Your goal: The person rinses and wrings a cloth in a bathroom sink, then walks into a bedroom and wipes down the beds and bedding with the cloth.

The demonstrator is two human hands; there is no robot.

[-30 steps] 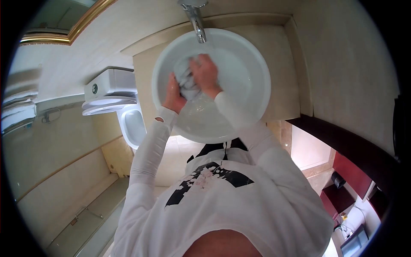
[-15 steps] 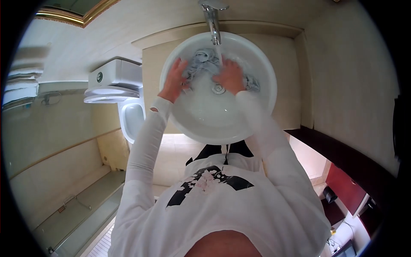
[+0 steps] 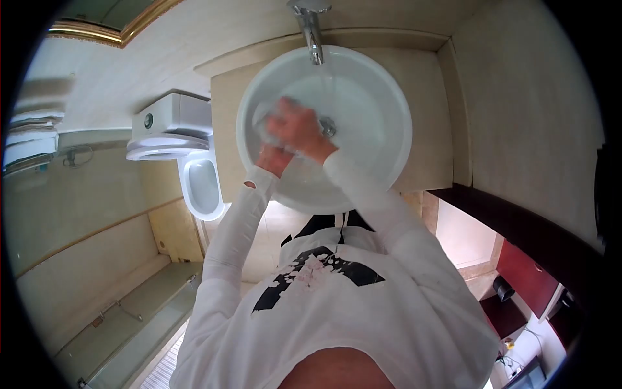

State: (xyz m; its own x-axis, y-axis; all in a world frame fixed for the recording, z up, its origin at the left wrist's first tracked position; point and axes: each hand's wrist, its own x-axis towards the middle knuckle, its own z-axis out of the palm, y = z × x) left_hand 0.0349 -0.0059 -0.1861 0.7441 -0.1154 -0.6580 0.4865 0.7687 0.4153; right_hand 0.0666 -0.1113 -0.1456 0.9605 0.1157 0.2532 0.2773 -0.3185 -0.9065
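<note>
Inside the round white basin (image 3: 363,175), a grey cloth (image 3: 262,115) is bunched at the left side, blurred by motion. My right hand (image 3: 298,126) presses on the cloth from above, its fingers closed over it. Below it, my left hand (image 3: 275,157) holds the cloth from underneath, with its fingers mostly covered by the cloth and the other hand. The chrome faucet (image 3: 312,39) stands behind the basin, with a faint stream of water under its spout. A round metal drain (image 3: 328,127) shows just right of my right hand.
The basin sits on a beige counter (image 3: 431,123) with a raised edge. A white toilet (image 3: 202,185) stands to the left. Folded towels (image 3: 31,139) lie at the far left, and a gold-framed mirror (image 3: 123,35) hangs above. Dark red furniture (image 3: 528,275) is at the lower right.
My hands have come together at the basin's left side. The cloth, spread across the basin half a second ago, is now gathered between them. The view has shifted slightly.
</note>
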